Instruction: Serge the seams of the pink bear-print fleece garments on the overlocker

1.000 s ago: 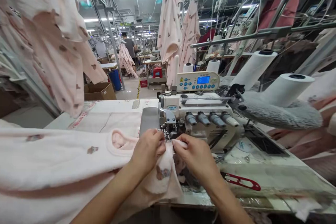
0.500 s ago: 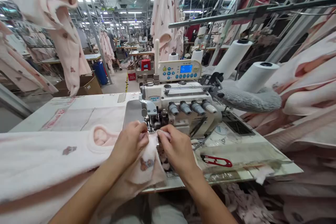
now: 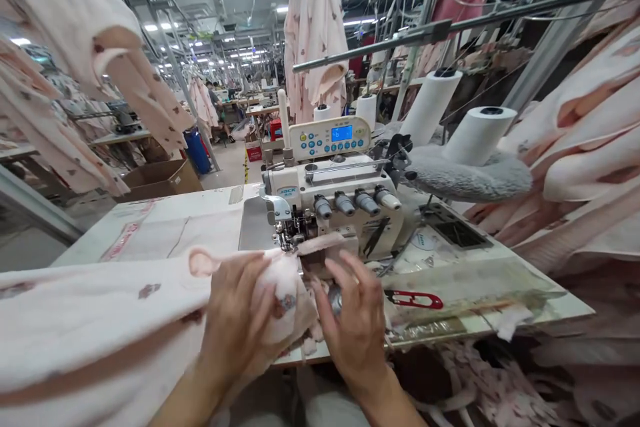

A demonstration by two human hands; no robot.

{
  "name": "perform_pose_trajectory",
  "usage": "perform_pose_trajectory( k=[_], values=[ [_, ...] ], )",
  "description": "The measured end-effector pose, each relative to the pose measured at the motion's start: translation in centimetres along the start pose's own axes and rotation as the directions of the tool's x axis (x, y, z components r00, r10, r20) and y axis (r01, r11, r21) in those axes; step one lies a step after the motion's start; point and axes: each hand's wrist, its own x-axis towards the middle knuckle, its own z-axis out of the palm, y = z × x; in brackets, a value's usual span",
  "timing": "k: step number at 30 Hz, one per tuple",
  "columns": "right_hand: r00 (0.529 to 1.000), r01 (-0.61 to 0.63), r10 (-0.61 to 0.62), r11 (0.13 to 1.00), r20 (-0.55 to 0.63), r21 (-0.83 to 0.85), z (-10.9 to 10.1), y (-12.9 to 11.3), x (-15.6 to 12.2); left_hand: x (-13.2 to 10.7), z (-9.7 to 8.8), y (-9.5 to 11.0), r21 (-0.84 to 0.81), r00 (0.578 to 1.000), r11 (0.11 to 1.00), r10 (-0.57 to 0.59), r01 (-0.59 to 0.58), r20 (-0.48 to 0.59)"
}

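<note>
Head view: a person sits at a sewing station, both bare hands at the front of an overlock machine [image 3: 345,207]
Left hand [image 3: 240,323]: fingers closed around a bunched fold of the pink garment [image 3: 100,320], just in front of the presser foot [image 3: 293,238]
Right hand [image 3: 353,327]: fingers spread and loose, gripping nothing, tips resting at the cloth's edge just below the machine's front
Garment's place: draped over the tabletop [image 3: 175,227] from the left edge to the needle area, a narrow strip lying under the presser foot (small brownish prints dot the cloth)
Red snips [image 3: 413,299]: flat on the tabletop, just right of the right hand, not touching it
Control panel [image 3: 330,138]: upright behind the machine, blue screen lit
Thread cones [image 3: 477,137]: large, white, tilted, to the machine's right
Hanging pieces [image 3: 315,20]: pink cloth overhead, behind the machine
Cardboard box [image 3: 160,177]: on the floor beyond the tabletop's far left corner
</note>
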Motion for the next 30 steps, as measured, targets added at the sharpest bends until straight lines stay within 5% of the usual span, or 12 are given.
perform_pose_trajectory(
  k=[2,5,7,12,17,20,24,30],
  values=[
    [0.961,-0.226,0.169,0.936,0.216,0.27,0.1,0.2,-1.4,-3.2,0.3,0.4,-0.036,0.998,0.997,0.063,-0.064,-0.03],
    [0.692,-0.675,0.249,0.555,0.678,0.486,0.9,0.0,-2.7,-6.0,1.0,0.5,0.05,0.996,0.997,0.058,-0.055,-0.063],
    [0.613,-0.777,0.233,0.356,0.755,0.52,1.2,-0.2,-3.0,-6.0,1.0,0.6,0.023,0.993,0.997,0.08,-0.078,-0.086],
    [0.602,-0.799,0.296,0.224,0.742,0.558,0.7,-0.7,-2.5,-4.3,0.3,2.4,-0.128,0.958,0.952,0.268,-0.28,-0.098],
    [0.588,-0.809,0.266,0.183,0.764,0.558,0.7,-1.3,-1.5,-1.9,-0.3,2.5,-0.237,0.974,0.95,0.221,-0.203,0.053],
    [0.61,-0.792,0.269,0.182,0.746,0.583,0.8,-1.4,-1.4,0.5,-0.5,1.7,-0.107,0.979,0.991,0.096,-0.077,0.182],
    [0.605,-0.795,0.293,0.182,0.74,0.578,0.8,-0.9,-1.6,2.5,0.0,1.8,0.146,0.945,0.985,0.036,-0.088,0.326],
    [0.611,-0.789,0.336,0.183,0.717,0.586,1.3,-0.5,-1.5,2.8,0.7,2.4,0.293,0.949,0.95,0.007,-0.104,0.316]
  ],
)
